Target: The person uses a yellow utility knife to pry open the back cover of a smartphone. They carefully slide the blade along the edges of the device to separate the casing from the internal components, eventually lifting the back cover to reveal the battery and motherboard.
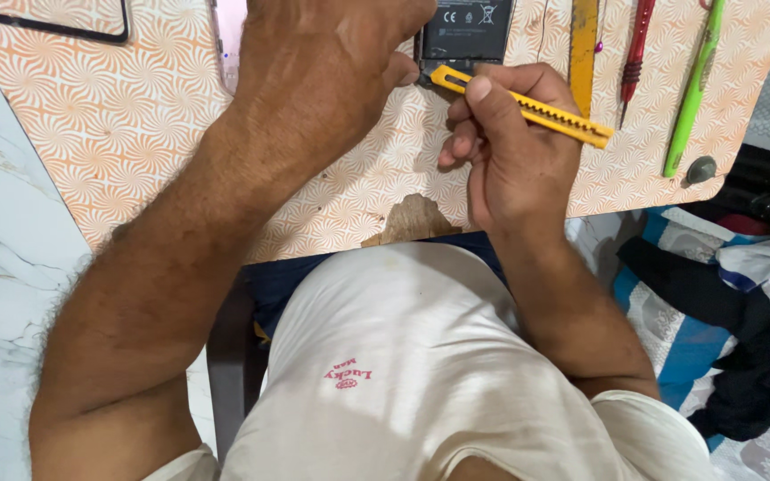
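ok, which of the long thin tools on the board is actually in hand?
The yellow utility knife, gripped by the right hand. The red tool and green tool lie untouched on the patterned board to its right.

A board is lying before the person, a phone resting on it between both hands; tools are lying to the right.

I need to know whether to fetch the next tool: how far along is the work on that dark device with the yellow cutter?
Looks done: the dark device lies back-open on the patterned board. In hand: the left hand presses it down while the right hand works the yellow cutter at its lower edge. Left: nothing has visibly come free yet; the red screwdriver and green tool lie unused.
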